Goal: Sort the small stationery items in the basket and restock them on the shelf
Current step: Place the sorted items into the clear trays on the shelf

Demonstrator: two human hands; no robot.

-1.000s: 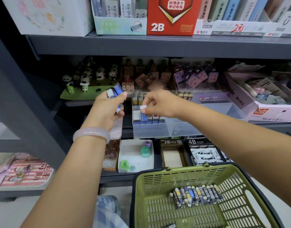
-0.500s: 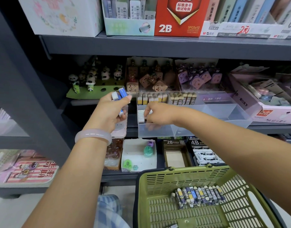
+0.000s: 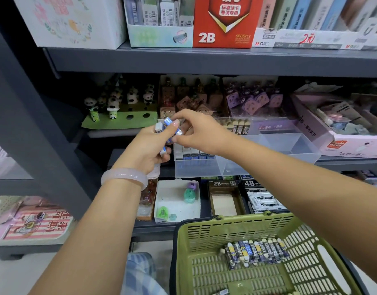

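Right-hand fingers (image 3: 179, 133) pinch blue-wrapped eraser (image 3: 172, 127) from small bunch gripped in left hand (image 3: 148, 149), above clear bin (image 3: 268, 160). Row of same erasers (image 3: 193, 153) stands at bin's left end. More wrapped erasers (image 3: 254, 253) lie in green basket (image 3: 204, 231) below shelf (image 3: 204, 60).

We see small blue-and-white erasers (image 3: 170, 128) bunched upright in our grip before the shelf (image 3: 204, 60); more stand at the clear bin's (image 3: 268, 145) front left corner, others lie in the green basket (image 3: 204, 252).
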